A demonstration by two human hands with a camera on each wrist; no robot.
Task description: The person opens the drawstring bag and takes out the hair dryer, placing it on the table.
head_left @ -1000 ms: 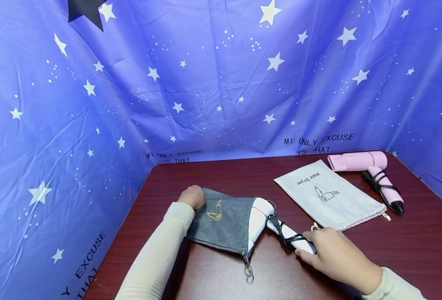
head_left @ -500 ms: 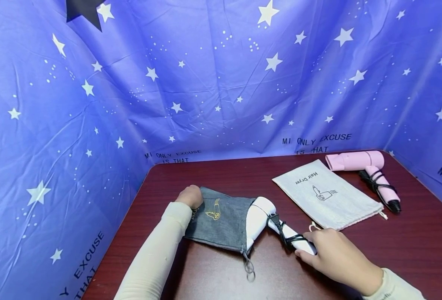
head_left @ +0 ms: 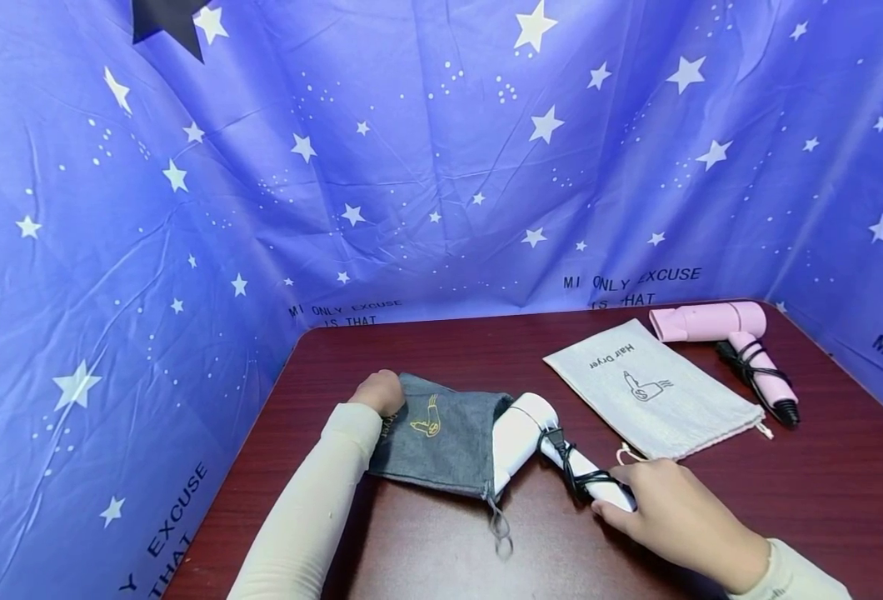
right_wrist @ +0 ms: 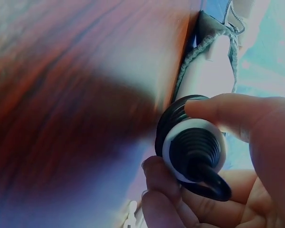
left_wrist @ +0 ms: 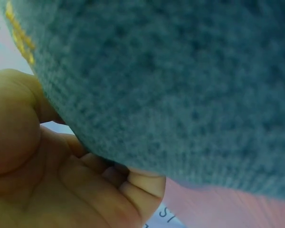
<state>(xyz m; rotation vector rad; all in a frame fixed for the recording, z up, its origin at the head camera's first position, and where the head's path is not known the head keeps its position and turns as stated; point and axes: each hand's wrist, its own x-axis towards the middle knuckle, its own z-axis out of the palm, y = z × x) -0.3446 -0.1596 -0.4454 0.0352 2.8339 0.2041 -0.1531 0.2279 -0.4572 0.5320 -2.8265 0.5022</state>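
Note:
A white hair dryer (head_left: pixel 515 442) lies with its nozzle end inside the mouth of a dark grey cloth drawstring bag (head_left: pixel 456 450). Its handle, wrapped in a black cord (head_left: pixel 578 479), sticks out to the right. My right hand (head_left: pixel 681 517) grips the end of that handle; in the right wrist view, thumb and fingers (right_wrist: pixel 164 183) curl round it beside the ribbed cord sleeve (right_wrist: pixel 194 149). At the closed end of the bag, my left hand (head_left: pixel 383 393) pinches the cloth by a corner. The left wrist view shows its fingers (left_wrist: pixel 142 190) curled at the fabric edge.
A pale drawstring bag (head_left: pixel 636 392) printed "Hair Dryer" lies flat at the right of the dark red table (head_left: pixel 441 350). Behind it lies a pink hair dryer (head_left: pixel 711 323) with a black cord round its handle. Blue star-patterned cloth (head_left: pixel 426 167) hangs around the table.
The white hair dryer has slid slightly to the right, and more of its body shows outside the grey bag. My right hand moved with it; my left hand still holds the bag.

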